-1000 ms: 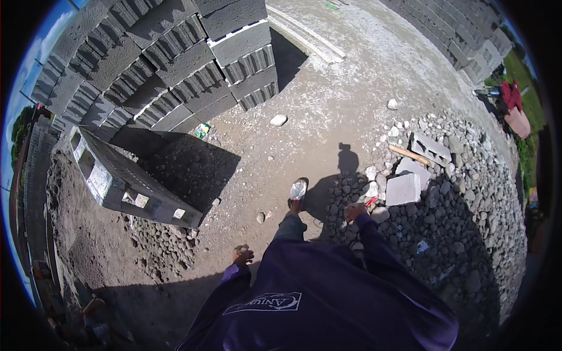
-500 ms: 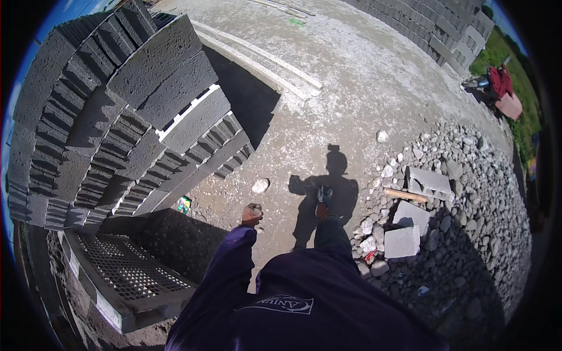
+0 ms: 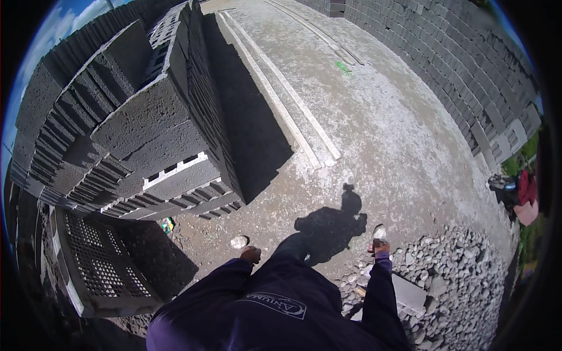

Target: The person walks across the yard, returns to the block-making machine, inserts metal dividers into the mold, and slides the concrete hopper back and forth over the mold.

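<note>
My left hand hangs at my left side, its fingers curled into a loose fist with nothing seen sticking out. A pale stone lies on the ground just left of it. My right hand is held out on the right, its fingers bent. A small reddish patch shows at its edge, too small to make out. Just beyond that hand, in line with it, a whitish stone appears on the ground. Beneath my right forearm is a grey broken block piece on the gravel.
Stacked hollow concrete blocks rise on the left, beside a dark slotted pallet. Long pale strips run along the concrete ground. A block wall stands far right, near a motorbike with red cloth. Gravel spreads at right.
My view has tilted up and forward, showing more ground ahead. My right hand and forearm have come into view. The left hand has dropped back closer to my body.
</note>
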The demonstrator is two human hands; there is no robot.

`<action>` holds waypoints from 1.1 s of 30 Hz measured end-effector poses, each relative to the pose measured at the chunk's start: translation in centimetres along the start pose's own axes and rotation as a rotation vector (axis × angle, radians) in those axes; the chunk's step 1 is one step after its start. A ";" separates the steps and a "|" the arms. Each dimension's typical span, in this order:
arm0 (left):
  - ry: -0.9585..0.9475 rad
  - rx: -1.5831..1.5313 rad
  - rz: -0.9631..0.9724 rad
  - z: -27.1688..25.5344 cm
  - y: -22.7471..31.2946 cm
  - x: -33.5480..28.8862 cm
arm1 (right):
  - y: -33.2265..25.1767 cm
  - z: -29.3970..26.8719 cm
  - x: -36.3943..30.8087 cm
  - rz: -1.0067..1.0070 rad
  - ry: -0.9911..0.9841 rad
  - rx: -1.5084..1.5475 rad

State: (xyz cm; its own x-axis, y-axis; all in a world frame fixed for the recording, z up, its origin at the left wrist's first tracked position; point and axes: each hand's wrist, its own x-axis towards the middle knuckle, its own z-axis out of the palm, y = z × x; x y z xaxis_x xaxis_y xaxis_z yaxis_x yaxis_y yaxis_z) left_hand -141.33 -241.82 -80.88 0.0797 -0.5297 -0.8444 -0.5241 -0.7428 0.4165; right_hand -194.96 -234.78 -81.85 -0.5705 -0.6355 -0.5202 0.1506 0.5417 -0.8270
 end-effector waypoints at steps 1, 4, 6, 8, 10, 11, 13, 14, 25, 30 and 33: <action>-0.025 0.343 0.279 0.6 0.5 2.2 | -4.1 -0.4 3.4 0.076 0.116 0.034; 0.082 1.221 0.950 2.7 3.3 7.3 | -12.6 -0.3 10.9 -0.208 -0.029 0.126; -0.011 0.524 0.634 4.8 7.0 10.0 | -16.2 0.0 15.3 -0.141 -0.056 -0.028; -0.002 0.545 0.683 7.5 13.7 12.2 | -16.3 -0.9 19.7 -0.019 0.002 -0.191; -0.006 -0.005 0.127 10.3 21.4 13.3 | -15.1 -2.0 23.3 0.151 -0.037 -0.292; 0.063 0.257 0.517 9.9 19.0 18.0 | -15.8 0.0 24.4 -0.012 -0.193 -0.207; 0.051 0.223 0.339 12.9 30.6 19.4 | -10.9 -3.7 27.4 0.160 -0.116 -0.125; 0.078 0.381 0.436 13.6 31.7 21.2 | -10.3 -3.5 26.9 0.223 -0.343 -0.339; 0.455 0.174 1.032 28.3 64.5 23.3 | -12.5 -7.0 39.8 -0.231 -0.558 -1.521; 0.069 0.090 0.484 29.3 67.8 27.6 | -17.0 -8.5 49.9 -0.287 -0.562 -1.505; 0.090 0.029 0.228 27.5 66.3 32.5 | -19.7 -10.3 58.1 -0.378 -0.612 -1.544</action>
State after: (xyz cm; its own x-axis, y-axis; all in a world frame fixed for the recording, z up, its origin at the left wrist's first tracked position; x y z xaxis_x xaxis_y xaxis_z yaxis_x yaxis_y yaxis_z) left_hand -196.81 -297.02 -89.96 0.0315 -0.7176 -0.6957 -0.5614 -0.5886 0.5817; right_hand -239.44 -276.74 -93.58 0.0389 -0.7477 -0.6629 -0.9863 0.0775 -0.1453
